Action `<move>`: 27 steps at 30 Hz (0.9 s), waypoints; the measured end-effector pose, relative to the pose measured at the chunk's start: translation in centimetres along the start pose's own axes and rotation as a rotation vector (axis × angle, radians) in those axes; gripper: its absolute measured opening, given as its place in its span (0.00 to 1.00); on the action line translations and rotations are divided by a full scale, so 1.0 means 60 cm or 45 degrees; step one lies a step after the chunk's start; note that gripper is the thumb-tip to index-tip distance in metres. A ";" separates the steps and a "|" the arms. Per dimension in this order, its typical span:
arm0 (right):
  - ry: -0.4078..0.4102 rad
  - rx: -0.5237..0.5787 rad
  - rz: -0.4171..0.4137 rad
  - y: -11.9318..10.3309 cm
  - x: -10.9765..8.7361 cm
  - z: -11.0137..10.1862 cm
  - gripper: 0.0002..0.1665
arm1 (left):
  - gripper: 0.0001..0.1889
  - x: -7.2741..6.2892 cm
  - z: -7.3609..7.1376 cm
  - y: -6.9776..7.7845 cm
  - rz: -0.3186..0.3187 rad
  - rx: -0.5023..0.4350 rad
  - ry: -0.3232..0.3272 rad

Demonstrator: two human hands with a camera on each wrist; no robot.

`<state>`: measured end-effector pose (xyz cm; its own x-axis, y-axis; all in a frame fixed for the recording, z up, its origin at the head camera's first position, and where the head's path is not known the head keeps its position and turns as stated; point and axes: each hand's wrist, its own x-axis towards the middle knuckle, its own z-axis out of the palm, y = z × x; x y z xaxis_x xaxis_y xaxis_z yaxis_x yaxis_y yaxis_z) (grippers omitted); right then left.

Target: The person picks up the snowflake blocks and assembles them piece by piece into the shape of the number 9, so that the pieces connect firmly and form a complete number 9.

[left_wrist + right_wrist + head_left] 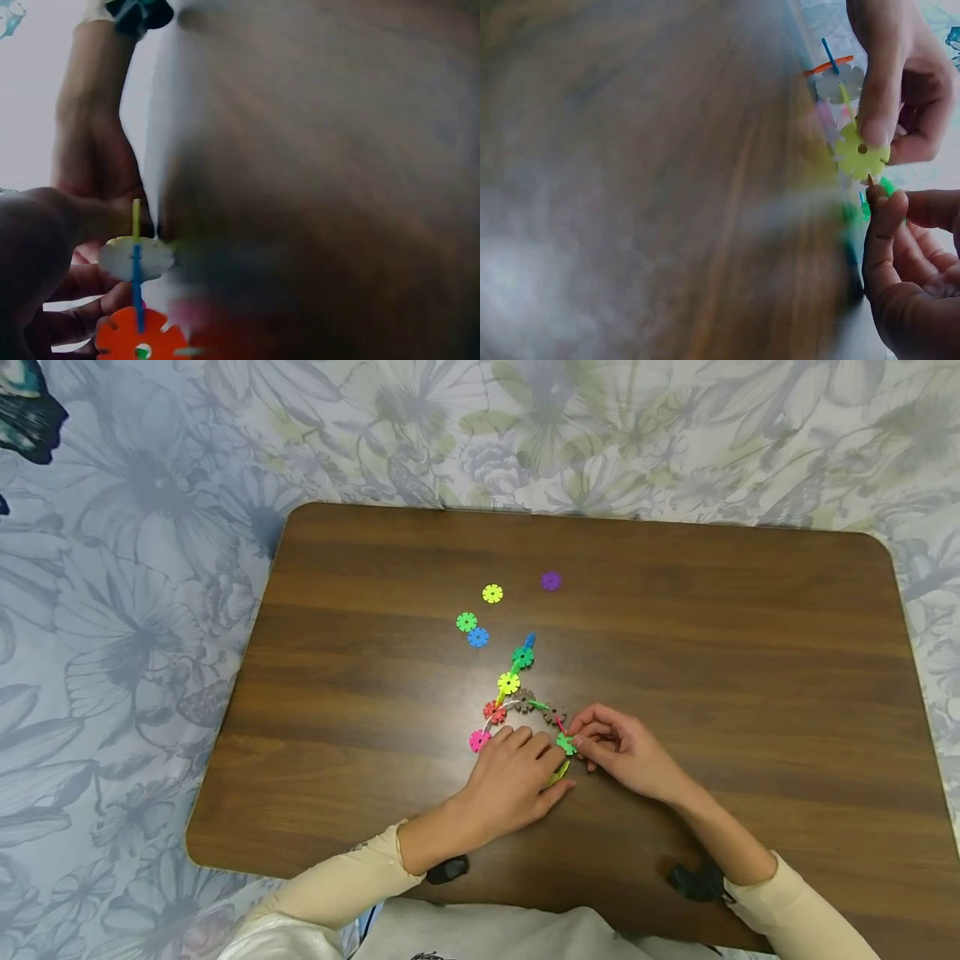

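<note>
A chain of slotted, flower-shaped plastic discs curves over the table, with a yellow disc [508, 683], a red disc [494, 712] and a pink disc [479, 741] among them. My left hand [513, 781] lies over the near part of the chain. In the right wrist view, its thumb presses a yellow-green disc [861, 152] against its fingers. With thumb and fingertips, my right hand [626, 752] pinches the chain beside a green disc [566, 743]; these fingers hide the exact piece. An orange disc [142, 337] hangs below in the left wrist view.
Beyond the chain lie a loose purple disc [551, 581], a yellow disc [492, 593], and a green disc [467, 622] touching a blue disc [477, 637]. The brown wooden table [750, 652] has rounded corners and meets a flower-patterned wall covering [600, 435].
</note>
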<state>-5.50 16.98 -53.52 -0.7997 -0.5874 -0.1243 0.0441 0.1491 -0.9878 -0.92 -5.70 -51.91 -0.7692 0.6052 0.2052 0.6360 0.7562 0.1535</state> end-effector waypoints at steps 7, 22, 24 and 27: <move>0.079 0.052 0.046 -0.003 -0.002 0.004 0.08 | 0.09 0.001 0.002 -0.004 -0.069 -0.122 0.089; 0.140 0.153 0.016 -0.013 -0.005 0.010 0.15 | 0.08 0.004 -0.015 -0.015 -0.150 -0.311 0.175; 0.134 0.168 0.026 -0.013 -0.005 0.012 0.15 | 0.07 0.005 -0.015 -0.016 -0.150 -0.314 0.177; 0.120 0.185 0.037 -0.013 -0.005 0.016 0.13 | 0.07 0.006 -0.014 -0.016 -0.146 -0.310 0.184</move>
<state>-4.72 16.31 -52.81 -0.8492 -0.5062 -0.1505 0.1486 0.0446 -0.9879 -1.76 -6.41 -51.16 -0.8312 0.4642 0.3058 0.5550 0.7253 0.4074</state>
